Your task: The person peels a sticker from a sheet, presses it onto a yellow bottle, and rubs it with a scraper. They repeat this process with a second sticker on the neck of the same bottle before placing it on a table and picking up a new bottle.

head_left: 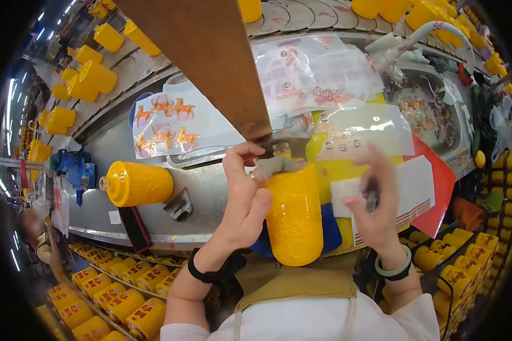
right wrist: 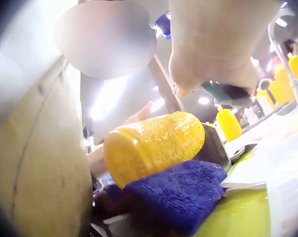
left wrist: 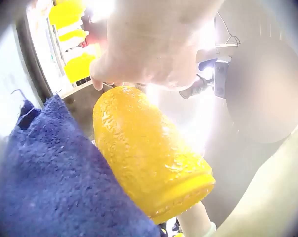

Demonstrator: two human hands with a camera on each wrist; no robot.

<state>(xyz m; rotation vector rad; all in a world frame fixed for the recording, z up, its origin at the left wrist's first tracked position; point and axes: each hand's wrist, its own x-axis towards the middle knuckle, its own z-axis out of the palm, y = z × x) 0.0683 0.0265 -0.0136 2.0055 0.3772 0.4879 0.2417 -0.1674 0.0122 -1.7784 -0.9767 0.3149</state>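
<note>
A glossy yellow embossed jar (head_left: 294, 219) lies over a blue towel (head_left: 331, 227), its base toward the person. My left hand (head_left: 246, 196) grips its neck end, a grey covering or piece of material (head_left: 277, 166) at the fingers; the exact contact is partly hidden. In the left wrist view, the jar (left wrist: 144, 153) looks wet beside the towel (left wrist: 65, 173). My right hand (head_left: 375, 199), blurred, is raised right of the jar, fingers curled round a small dark object (head_left: 372, 195). The right wrist view shows that dark object (right wrist: 230, 94) under the hand, apart from the jar (right wrist: 154, 143).
Another yellow jar (head_left: 139, 183) lies at left, near a phone (head_left: 134, 228) and a small metal piece (head_left: 180, 206). Horse decal sheets (head_left: 202, 113) and clear sheets (head_left: 318, 74) lie behind. A brown beam (head_left: 205, 62) crosses above. White striped sheets (head_left: 407, 190) lie right; a sink (head_left: 432, 108) stands beyond.
</note>
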